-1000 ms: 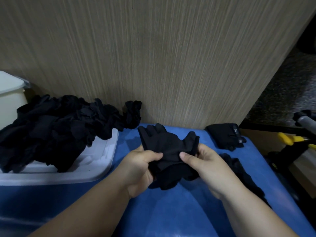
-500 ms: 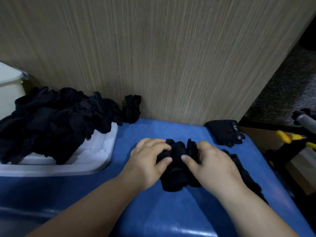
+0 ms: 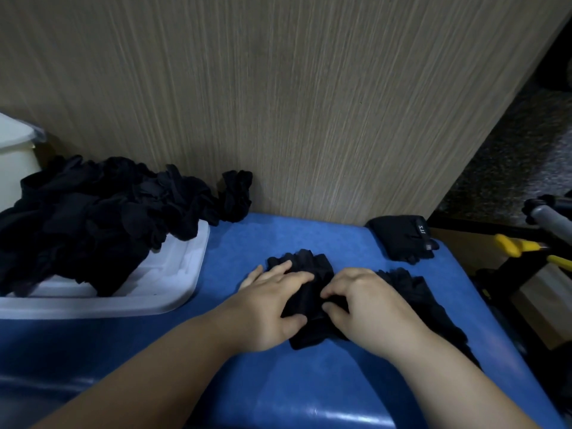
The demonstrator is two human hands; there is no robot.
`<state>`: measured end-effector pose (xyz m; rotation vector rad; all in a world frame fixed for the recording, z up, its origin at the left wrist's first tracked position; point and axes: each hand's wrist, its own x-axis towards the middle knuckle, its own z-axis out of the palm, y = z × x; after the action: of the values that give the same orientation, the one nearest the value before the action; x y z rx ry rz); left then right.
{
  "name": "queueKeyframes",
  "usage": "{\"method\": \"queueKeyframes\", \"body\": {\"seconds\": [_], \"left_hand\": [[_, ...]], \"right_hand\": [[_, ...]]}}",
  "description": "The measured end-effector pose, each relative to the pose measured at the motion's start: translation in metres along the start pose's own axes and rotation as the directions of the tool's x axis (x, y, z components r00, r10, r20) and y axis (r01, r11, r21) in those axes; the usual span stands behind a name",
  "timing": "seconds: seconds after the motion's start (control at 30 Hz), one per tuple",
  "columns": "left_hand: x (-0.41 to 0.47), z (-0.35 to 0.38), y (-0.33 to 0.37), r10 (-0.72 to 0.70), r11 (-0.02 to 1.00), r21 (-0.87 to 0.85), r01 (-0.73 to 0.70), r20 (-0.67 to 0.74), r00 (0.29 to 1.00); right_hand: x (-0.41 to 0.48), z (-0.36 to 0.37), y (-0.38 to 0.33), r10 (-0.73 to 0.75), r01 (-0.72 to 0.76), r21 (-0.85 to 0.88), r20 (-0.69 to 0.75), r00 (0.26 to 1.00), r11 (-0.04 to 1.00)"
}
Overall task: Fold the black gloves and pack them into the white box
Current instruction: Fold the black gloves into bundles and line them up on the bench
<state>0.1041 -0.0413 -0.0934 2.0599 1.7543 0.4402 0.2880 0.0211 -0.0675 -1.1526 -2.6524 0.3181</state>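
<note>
A folded pair of black gloves [image 3: 311, 266] lies on the blue table top [image 3: 278, 382] in front of me. My left hand [image 3: 269, 308] rests flat on its left side, fingers stretched across the fabric and thumb on the near edge. My right hand [image 3: 368, 311] is on the right side, its curled fingertips and thumb pinching the fabric at the middle. The white box [image 3: 173, 292] stands at the left with a heap of black gloves [image 3: 93, 221] piled over it.
Another black glove [image 3: 418, 292] lies partly under my right hand. A labelled black glove [image 3: 402, 239] sits at the table's far right corner. A wood-grain panel [image 3: 294, 103] rises behind the table. Yellow-handled tools [image 3: 513, 246] lie beyond the right edge, and a white bin [image 3: 12, 156] is at far left.
The gloves were held up in both hands, then brought down onto the table and folded over. My left fingers have flattened onto them; both hands stay together on the bundle.
</note>
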Motion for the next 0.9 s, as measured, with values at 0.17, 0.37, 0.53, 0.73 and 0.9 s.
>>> {"method": "queueKeyframes", "body": {"seconds": [0.17,0.37,0.53,0.73,0.9], "left_hand": [[-0.002,0.002,0.004,0.111,0.994,0.006,-0.111,-0.019,0.994],[0.001,0.007,0.007,0.118,0.989,0.077,-0.125,0.081,0.990],[0.001,0.007,0.012,0.155,0.986,0.046,-0.161,0.114,0.981],[0.000,0.013,0.017,0.193,0.981,-0.009,-0.193,0.125,0.973],[0.002,0.009,0.024,0.175,0.984,-0.006,-0.177,0.180,0.968]], "right_hand": [[-0.002,-0.002,0.007,-0.075,0.078,-0.037,0.071,0.995,0.996],[-0.006,-0.018,0.028,0.025,-0.030,0.068,0.073,0.997,0.997],[-0.021,-0.059,0.068,0.460,-0.445,0.187,-0.044,0.887,0.876],[-0.045,-0.078,0.096,0.659,-0.726,0.206,0.311,0.684,0.656],[-0.043,-0.068,0.095,0.645,-0.732,0.202,0.361,0.673,0.651]]}}
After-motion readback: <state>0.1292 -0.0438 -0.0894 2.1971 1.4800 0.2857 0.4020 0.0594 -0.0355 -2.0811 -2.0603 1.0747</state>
